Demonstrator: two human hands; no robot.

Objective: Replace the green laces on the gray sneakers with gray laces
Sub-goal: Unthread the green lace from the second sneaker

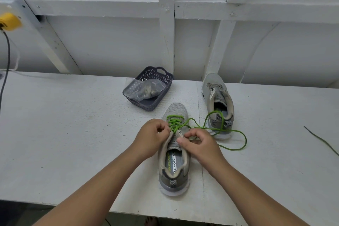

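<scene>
Sneakers sat on a white table [64, 134], both gray. The near sneaker [174, 154] stood at the lower centre of the frame, toe pointing up the picture, with the green lace [174, 122] threaded through its upper eyelets. Loose ends of that lace ran right, looping over the tabletop and across the heel of the far sneaker [218, 101], which stood at centre right with bare eyelets.

The left hand [153, 136] was at the left side of the near sneaker's lacing, fingers curled in and pinching at the lace or the eyelet edge; which of the two could not be told. The right hand [200, 143] was at the right side of the tongue, thumb and forefinger pinched together on a strand of the green lace.

Just above the near sneaker's toe sat a dark gray basket [161, 95] holding a clear plastic bag [141, 88], contents blurred. A dark cord [321, 140] lay at the right edge of the table. At the upper left a yellow plug [9, 21] sat in a wall outlet, a black cable [5, 64] hanging from it.
</scene>
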